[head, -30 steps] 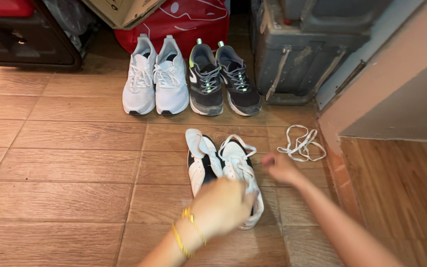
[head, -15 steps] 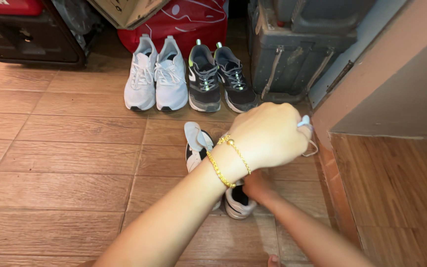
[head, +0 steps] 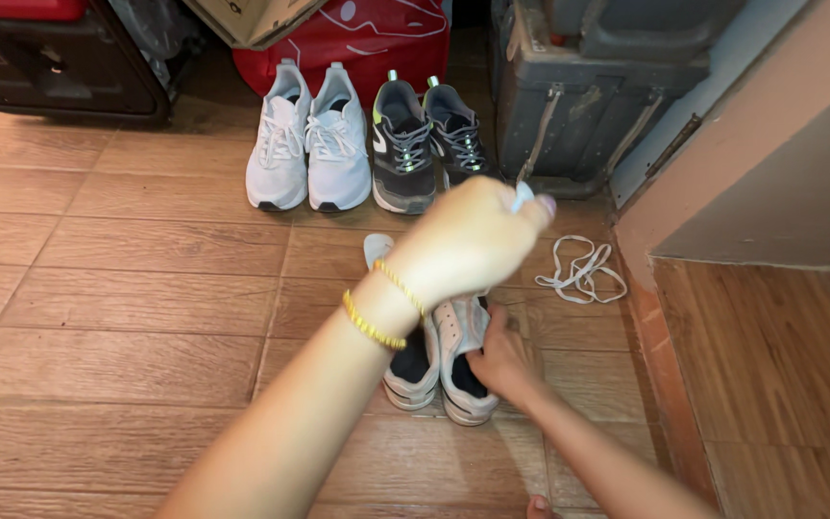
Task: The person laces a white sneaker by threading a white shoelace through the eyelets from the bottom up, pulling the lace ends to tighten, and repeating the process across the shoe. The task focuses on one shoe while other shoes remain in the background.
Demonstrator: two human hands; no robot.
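A pair of white and black sneakers (head: 439,360) sits on the wooden plank floor (head: 127,288), toes pointing away from the viewer, heels nearest. The right hand (head: 501,360) rests on the right-hand shoe of the pair, fingers curled over its heel collar and gripping it. The left hand (head: 468,240) is raised above the same pair, wrist wearing two gold bead bracelets (head: 381,306); its fingers are pinched shut on a small white piece at the fingertips, probably the end of a shoelace, though the view is too blurred to be sure. This raised hand hides the front of the shoes.

Just to the right of the pair, a loose white shoelace (head: 580,271) lies in a tangle on the floor, apart from both hands.

Further away, against the back, two more pairs stand side by side and touching: white lace-up sneakers (head: 307,144) on the left and grey sneakers with yellow-green trim (head: 427,142) on the right. Behind them is a red bag with white markings (head: 348,38). A dark grey hard case with latches (head: 578,96) stands to the right of it, and a black and red machine (head: 50,58) sits in the far left corner. A beige wall (head: 770,163) and raised wooden step (head: 780,365) fill the right side
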